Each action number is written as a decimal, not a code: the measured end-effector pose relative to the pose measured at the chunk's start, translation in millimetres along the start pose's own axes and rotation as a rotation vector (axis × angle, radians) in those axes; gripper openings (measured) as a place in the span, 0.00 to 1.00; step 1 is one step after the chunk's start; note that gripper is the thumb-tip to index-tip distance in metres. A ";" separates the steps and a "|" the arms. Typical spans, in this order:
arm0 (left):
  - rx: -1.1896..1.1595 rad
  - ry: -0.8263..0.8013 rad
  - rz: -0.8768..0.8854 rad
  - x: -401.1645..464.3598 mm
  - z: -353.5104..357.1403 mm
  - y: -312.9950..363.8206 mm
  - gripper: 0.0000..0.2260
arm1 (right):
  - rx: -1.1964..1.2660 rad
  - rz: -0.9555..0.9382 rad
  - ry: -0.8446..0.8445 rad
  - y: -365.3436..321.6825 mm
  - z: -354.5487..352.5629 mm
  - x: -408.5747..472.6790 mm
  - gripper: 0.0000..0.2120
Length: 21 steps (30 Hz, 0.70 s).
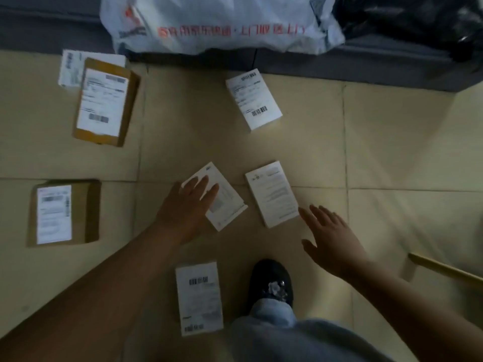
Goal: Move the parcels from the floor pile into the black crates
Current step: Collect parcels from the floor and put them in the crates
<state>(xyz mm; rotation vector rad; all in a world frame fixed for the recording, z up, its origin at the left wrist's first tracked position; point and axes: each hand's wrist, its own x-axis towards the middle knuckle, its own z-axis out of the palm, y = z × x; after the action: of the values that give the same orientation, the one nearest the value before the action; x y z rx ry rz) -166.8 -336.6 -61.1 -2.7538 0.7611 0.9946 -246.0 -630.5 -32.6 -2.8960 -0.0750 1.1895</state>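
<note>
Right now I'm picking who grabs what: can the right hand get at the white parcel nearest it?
Probably yes: the right hand is open, fingertips beside the white parcel's near corner, nothing between.

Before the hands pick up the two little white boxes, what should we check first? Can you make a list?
1. Left hand free to grab: ok, fingers straight, lying over the tilted white box.
2. Right hand free to grab: ok, open and holding nothing, fingertips at the corner of the other white box.
3. The two boxes apart from each other: ok, bare floor shows between them.
4. Nothing stacked on either box: ok.
5. Shoe off the parcels: ok, it stands beside the labelled white box.
6. Black crates ready to receive them: cannot tell, no crate is clearly in view.
</note>
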 end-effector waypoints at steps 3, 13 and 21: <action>0.128 0.112 0.092 39.1 33.1 -1.5 0.43 | -0.049 -0.039 0.030 5.8 22.7 21.7 0.36; 0.295 0.148 0.093 87.1 62.0 -14.1 0.52 | -0.084 0.002 0.142 2.2 30.9 18.6 0.36; -0.053 0.325 -0.096 38.2 60.7 -24.7 0.51 | -0.079 0.045 0.122 -14.6 38.1 23.2 0.36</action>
<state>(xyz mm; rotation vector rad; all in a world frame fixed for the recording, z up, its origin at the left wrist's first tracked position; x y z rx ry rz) -163.9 -314.7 -133.7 -3.0063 0.6402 0.5638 -256.9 -615.1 -75.6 -3.0467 -0.0570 1.0361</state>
